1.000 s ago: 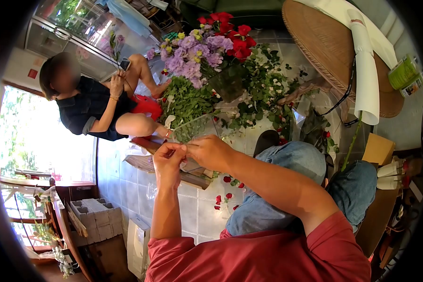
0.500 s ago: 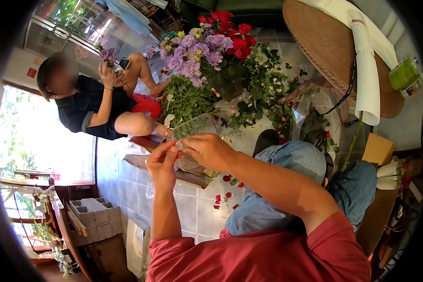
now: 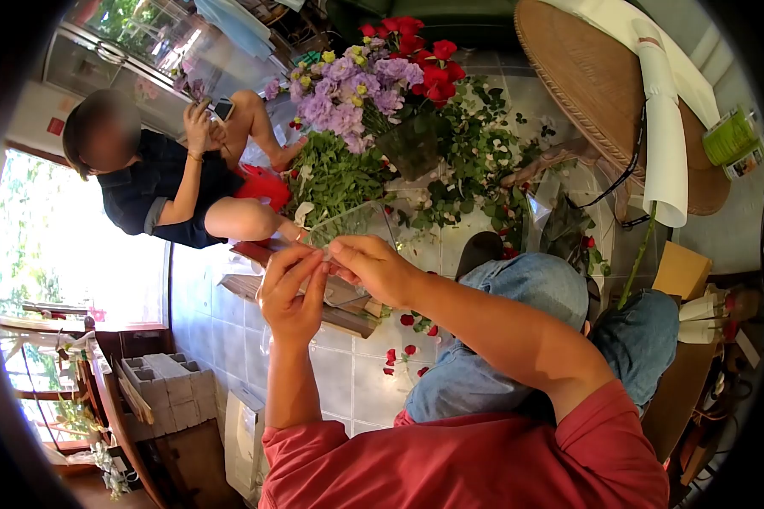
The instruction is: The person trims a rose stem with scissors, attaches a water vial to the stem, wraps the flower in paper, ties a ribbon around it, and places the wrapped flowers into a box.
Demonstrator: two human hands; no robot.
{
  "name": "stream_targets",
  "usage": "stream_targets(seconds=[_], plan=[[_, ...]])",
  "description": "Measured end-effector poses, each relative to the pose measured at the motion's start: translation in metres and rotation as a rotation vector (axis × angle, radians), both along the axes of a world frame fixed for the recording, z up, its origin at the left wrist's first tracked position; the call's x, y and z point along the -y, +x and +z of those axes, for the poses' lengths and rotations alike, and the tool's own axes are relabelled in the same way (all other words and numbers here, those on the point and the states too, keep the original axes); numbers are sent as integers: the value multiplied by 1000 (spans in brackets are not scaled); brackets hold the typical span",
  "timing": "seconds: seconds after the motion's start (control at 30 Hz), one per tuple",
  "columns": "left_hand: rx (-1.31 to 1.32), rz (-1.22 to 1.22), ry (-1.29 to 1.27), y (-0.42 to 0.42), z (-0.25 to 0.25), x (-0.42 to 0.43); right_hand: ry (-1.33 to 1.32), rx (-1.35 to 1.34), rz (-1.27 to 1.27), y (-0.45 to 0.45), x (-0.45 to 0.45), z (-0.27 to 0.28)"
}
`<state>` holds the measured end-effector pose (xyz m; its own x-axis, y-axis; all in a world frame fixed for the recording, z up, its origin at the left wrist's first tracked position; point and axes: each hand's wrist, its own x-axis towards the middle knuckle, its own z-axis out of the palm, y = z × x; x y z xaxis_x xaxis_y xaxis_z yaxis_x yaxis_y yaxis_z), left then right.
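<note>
My left hand and my right hand meet at the fingertips near the middle of the view. Both are pinched on a small clear piece, mostly covered by the fingers. Just beyond them is a clear plastic sheet or container, whose exact shape I cannot make out. Purple flowers and red roses stand in a dark vase farther off. A pile of green leaves lies beside it.
Another person sits at the left, holding a flower stem. Wooden boards lie beneath my hands. Cut leaves and red petals are scattered on the floor. A round wooden table with a white paper roll stands at the right.
My left hand has turned, its fingers spreading somewhat, and my fingertips now cover more of the clear piece. The other person now holds a purple flower upright near a phone.
</note>
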<state>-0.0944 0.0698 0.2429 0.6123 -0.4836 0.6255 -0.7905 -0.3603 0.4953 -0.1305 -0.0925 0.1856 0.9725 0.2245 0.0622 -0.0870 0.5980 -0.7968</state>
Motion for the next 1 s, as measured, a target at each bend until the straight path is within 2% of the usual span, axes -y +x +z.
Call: stream_targets(seconds=[0.1,0.23,0.4,0.47,0.53,0.57,0.6,0.63,0.67,0.7,0.73,0.77,0.8,0.87,0.9,1.0], plan=[[166,-13,94,0,9,7,67,-44,-52,-4,0,14],[391,2,184,3,7,10,-33,-57,-48,-1,2,9],[410,-30,210,6,12,12,-112,-78,8,-2,8,15],[414,-48,220,3,13,13,13,-135,8,-4,9,21],[120,-36,125,-5,10,14,-31,-115,4,-3,12,15],[123,-38,123,-4,7,10,-77,-94,-1,-2,14,14],[-66,-51,-14,-1,2,4,-78,-93,-8,-3,13,16],[-263,-81,-151,0,0,3,-222,79,-74,-5,10,19],[-246,-74,-103,-4,2,2,-383,238,-162,-10,11,20],[-252,-67,-109,-7,-3,-1,-343,322,-254,-11,9,23],[-258,-158,-162,-3,-12,-10,-315,405,-356,-10,5,26],[-322,-205,-214,-5,-16,-8,-500,401,-342,-8,9,25],[-338,-198,-266,-10,-13,5,-547,483,-407,-11,16,38],[-351,-159,-230,4,-35,2,-430,454,-440,-33,41,74],[-404,-155,-193,10,-44,3,-455,441,-495,-45,51,81],[-330,-107,-121,6,-43,36,-561,471,-636,-91,67,92]])
